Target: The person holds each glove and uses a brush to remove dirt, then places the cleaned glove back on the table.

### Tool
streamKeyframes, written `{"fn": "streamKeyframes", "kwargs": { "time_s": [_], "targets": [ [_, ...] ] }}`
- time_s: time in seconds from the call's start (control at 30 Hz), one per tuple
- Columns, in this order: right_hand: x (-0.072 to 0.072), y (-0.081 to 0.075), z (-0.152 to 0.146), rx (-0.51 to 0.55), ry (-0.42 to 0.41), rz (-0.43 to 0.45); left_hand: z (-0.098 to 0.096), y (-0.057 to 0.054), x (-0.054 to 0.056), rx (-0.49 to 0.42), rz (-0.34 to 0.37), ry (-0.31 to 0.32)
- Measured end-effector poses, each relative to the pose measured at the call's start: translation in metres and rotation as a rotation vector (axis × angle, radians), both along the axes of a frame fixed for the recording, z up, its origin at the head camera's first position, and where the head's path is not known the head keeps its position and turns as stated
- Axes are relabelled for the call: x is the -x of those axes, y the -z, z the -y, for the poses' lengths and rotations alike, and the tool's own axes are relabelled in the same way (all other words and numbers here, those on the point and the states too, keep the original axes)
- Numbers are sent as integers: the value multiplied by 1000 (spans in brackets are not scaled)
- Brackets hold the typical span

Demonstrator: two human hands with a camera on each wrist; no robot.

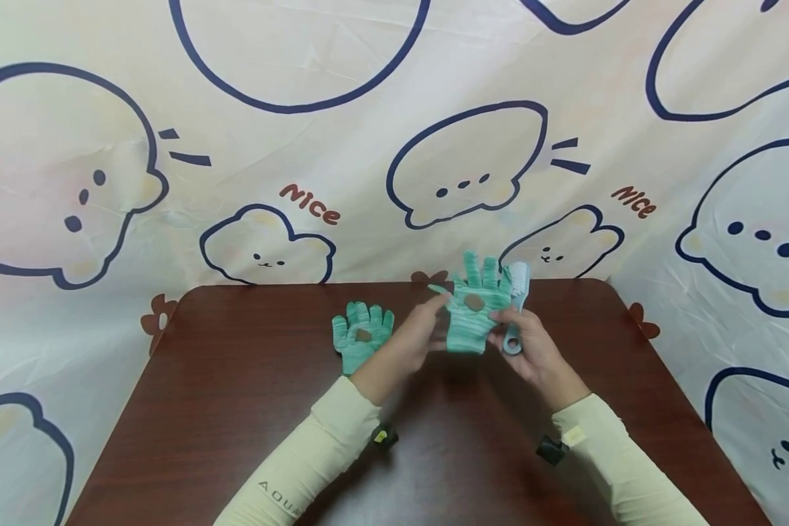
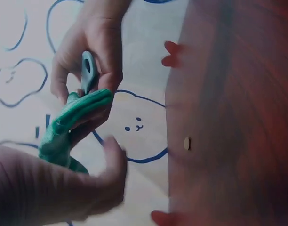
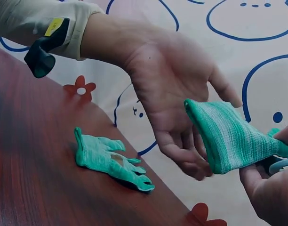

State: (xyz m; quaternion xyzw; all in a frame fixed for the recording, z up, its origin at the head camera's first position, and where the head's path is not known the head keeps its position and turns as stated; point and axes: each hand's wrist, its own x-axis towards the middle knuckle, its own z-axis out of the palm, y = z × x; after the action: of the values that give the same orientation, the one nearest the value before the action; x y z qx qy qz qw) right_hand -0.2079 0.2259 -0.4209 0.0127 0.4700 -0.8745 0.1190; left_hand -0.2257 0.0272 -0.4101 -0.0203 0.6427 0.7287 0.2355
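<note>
A green striped knit glove (image 1: 468, 332) with a brown patch is held up over the far part of the table, its fingers pointing up. My right hand (image 1: 532, 349) pinches this glove near its right edge and also holds a light blue brush (image 1: 519, 286), bristles up. In the left wrist view, the brush's looped handle (image 2: 89, 70) pokes out beside the glove (image 2: 59, 134). My left hand (image 1: 416, 334) is at the glove's left side; the right wrist view shows its fingers (image 3: 184, 160) loosely bent beside the cuff (image 3: 205, 136). A matching glove (image 1: 357, 356) lies on the table, left of my left hand.
The dark brown wooden table (image 1: 237, 409) ends at a far edge just behind the gloves. A pale cloth (image 1: 368, 161) with cartoon drawings hangs behind it and along both sides. Cream sleeves (image 1: 329, 431) cover both forearms, and dark wrist devices (image 1: 552, 450) sit at the wrists.
</note>
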Motion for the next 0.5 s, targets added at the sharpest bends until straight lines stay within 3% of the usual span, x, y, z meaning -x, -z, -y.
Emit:
{"fn": "streamKeyframes", "kwargs": {
  "time_s": [0.07, 0.2, 0.33, 0.5],
  "targets": [
    [0, 0, 0, -21, 0, -2, 2, 0, 2, -113, 74, 45],
    [1, 0, 1, -99, -5, -6, 1, 0, 5, -189, 30, 84],
    [0, -1, 2, -228, 37, -16, 0, -1, 6, -202, 11, 56],
    [-1, -2, 0, -390, 157, -31, -3, -2, 6, -223, -10, 20]
  ]
}}
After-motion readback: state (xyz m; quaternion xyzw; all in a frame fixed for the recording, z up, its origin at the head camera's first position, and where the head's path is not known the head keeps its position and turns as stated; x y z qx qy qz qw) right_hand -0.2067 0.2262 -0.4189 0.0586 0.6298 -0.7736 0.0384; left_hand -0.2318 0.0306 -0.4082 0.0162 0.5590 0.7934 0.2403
